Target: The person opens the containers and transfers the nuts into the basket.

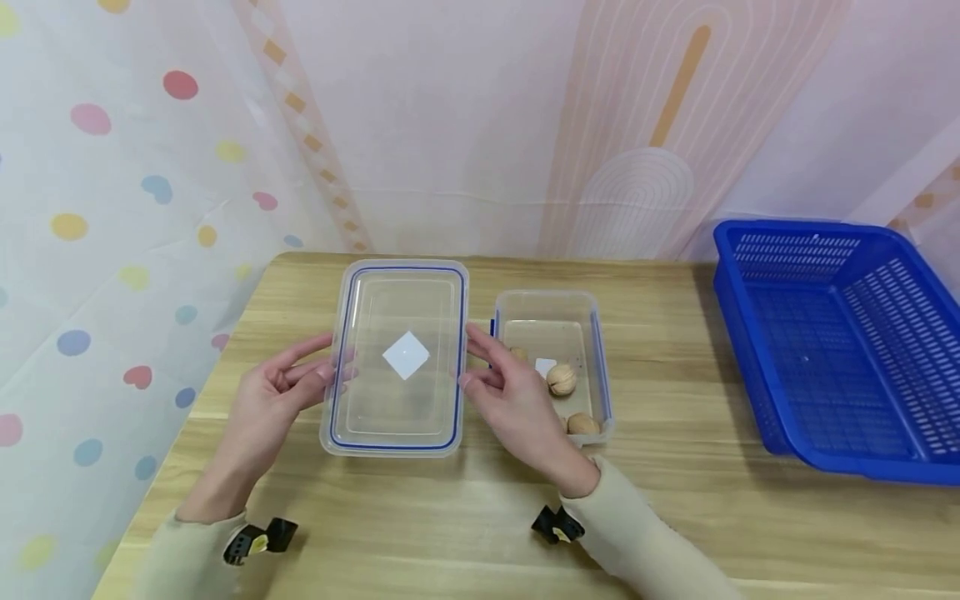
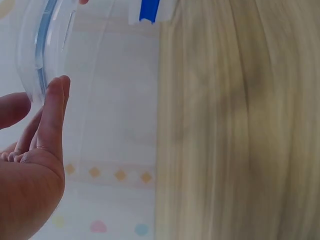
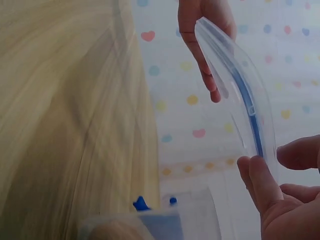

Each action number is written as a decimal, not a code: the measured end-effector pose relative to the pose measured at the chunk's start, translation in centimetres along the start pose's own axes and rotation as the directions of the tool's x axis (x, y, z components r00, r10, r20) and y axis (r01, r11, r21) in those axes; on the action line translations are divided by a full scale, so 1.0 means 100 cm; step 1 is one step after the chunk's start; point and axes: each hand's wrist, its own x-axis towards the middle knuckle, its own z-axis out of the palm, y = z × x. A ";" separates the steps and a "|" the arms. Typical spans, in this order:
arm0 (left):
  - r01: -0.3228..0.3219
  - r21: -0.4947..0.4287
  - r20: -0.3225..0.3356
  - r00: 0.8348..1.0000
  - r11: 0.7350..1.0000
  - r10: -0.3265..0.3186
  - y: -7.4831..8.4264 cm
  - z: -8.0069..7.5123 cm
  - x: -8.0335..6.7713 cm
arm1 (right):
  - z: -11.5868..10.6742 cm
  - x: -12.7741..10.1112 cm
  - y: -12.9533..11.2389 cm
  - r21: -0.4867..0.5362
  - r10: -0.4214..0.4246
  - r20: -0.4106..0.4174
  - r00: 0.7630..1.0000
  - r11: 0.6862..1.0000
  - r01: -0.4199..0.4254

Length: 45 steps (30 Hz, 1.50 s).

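While both arms reach out over the wooden table [image 1: 675, 517], the person holds a clear plastic lid [image 1: 397, 358] with a blue seal line between the two hands, lifted above the tabletop and tipped so its flat face shows to the head camera. The left hand [image 1: 277, 400] has its fingers nearly straight, their tips pressed to the lid's left long edge; the left wrist view shows those fingers [image 2: 52, 115] laid flat against the rim rather than wrapped around it. The right hand [image 1: 510, 396] meets the opposite long edge the same way, fingers extended, and in the right wrist view its fingertips [image 3: 260, 177] and thumb sit either side of the curved rim, a light, narrow pinch. A white square label [image 1: 406, 355] sits in the middle of the lid. Just to the right of the lid, partly behind the right hand, a clear open container [image 1: 551, 321] with blue clasps rests on the table, with walnuts [image 1: 561, 379] and a small white tag inside. Well apart, at the far right of the table, stands a blue slotted basket [image 1: 825, 333]. Pale patterned curtains hang behind the table.
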 end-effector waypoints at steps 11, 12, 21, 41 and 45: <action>0.062 0.054 -0.017 0.998 0.997 -0.062 -0.008 -0.020 0.004 | 0.027 0.006 0.008 -0.055 0.057 0.082 0.995 0.997 -0.053; 0.069 0.061 -0.022 0.997 0.996 -0.068 -0.008 -0.021 0.005 | 0.029 0.006 0.008 -0.054 0.059 0.086 0.994 0.997 -0.055; 0.137 0.144 -0.041 0.990 0.980 -0.132 -0.017 -0.035 0.007 | 0.043 0.012 0.012 -0.157 0.114 0.088 0.990 0.983 -0.099; 0.194 0.398 0.023 0.975 0.897 -0.221 -0.033 -0.055 0.012 | 0.057 0.024 0.028 -0.247 0.269 0.162 0.949 0.943 -0.225; 0.218 0.420 0.027 0.967 0.881 -0.252 -0.034 -0.054 0.014 | 0.058 0.025 0.029 -0.231 0.298 0.159 0.941 0.938 -0.258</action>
